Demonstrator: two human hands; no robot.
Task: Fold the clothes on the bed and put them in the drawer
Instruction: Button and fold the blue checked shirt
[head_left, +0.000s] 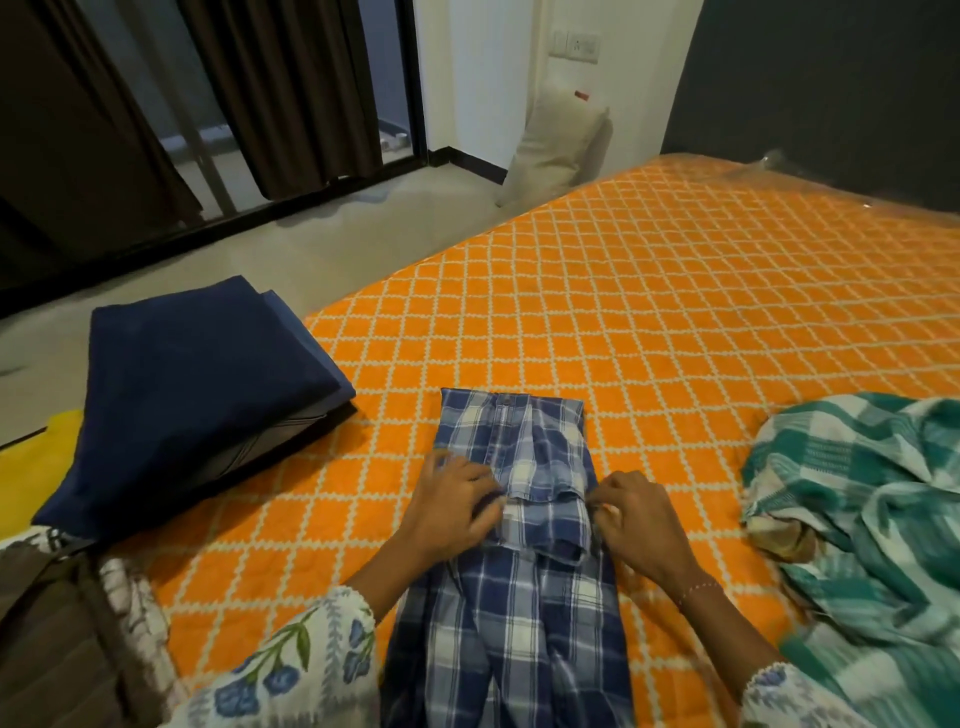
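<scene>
A blue and white checked shirt (511, 587) lies lengthwise on the orange quilted bed (649, 312), its sleeves folded in over the back. My left hand (452, 506) lies on the shirt's left edge with its fingers curled over a folded sleeve. My right hand (636, 517) pinches the cloth at the shirt's right edge. A crumpled green and white checked cloth (862, 519) lies to the right of my hands, unfolded.
A folded stack of dark blue clothes (192, 374) sits at the bed's left corner, partly over the edge. A yellow item (26, 457) lies below it. Beyond the bed are a bare floor, dark curtains (270, 88) and a pillow (561, 140) leaning on the wall.
</scene>
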